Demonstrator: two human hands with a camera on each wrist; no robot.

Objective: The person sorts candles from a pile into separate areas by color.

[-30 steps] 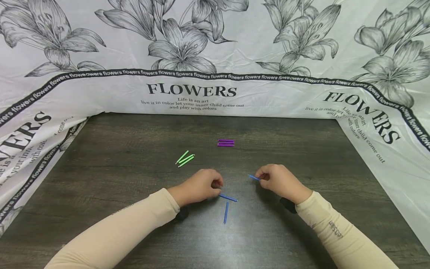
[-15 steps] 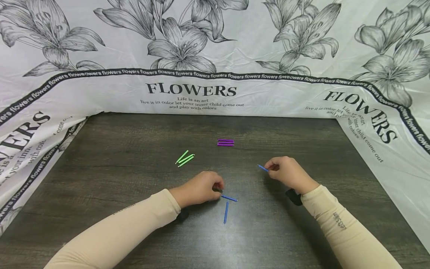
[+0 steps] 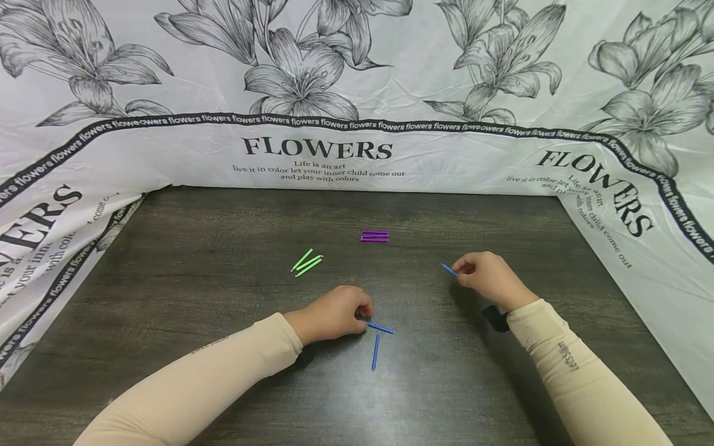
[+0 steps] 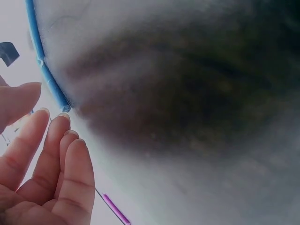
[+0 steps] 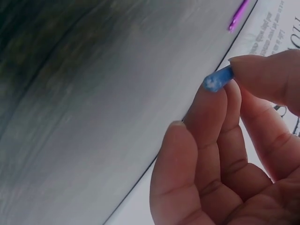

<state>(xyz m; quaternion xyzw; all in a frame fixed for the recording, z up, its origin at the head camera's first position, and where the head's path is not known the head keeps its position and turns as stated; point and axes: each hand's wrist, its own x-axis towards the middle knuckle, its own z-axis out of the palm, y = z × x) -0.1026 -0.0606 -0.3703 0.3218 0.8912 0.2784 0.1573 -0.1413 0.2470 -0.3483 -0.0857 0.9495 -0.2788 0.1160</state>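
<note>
My right hand (image 3: 493, 279) pinches a thin blue candle (image 3: 449, 270) between thumb and fingertips, raised over the table on the right. In the right wrist view the blunt end of this held candle (image 5: 216, 80) sticks out past the thumb. My left hand (image 3: 334, 313) is low over the table, thumb and fingers apart and loosely bent. Beside its fingertips lies a second blue candle (image 3: 382, 328), slanted. A third blue candle (image 3: 375, 352) lies just below it, pointing towards me. In the left wrist view, blue candles (image 4: 51, 84) run end to end past the fingertips.
Three green candles (image 3: 308, 264) lie at a slant left of centre. Further back, three purple candles (image 3: 375, 236) lie side by side. The dark wooden tabletop (image 3: 223, 229) is bordered by a white flower-print sheet (image 3: 446, 161) at the back and sides.
My right hand has moved right and farther back, carrying the blue candle. The left hand has shifted very slightly right. The candles on the table lie as before.
</note>
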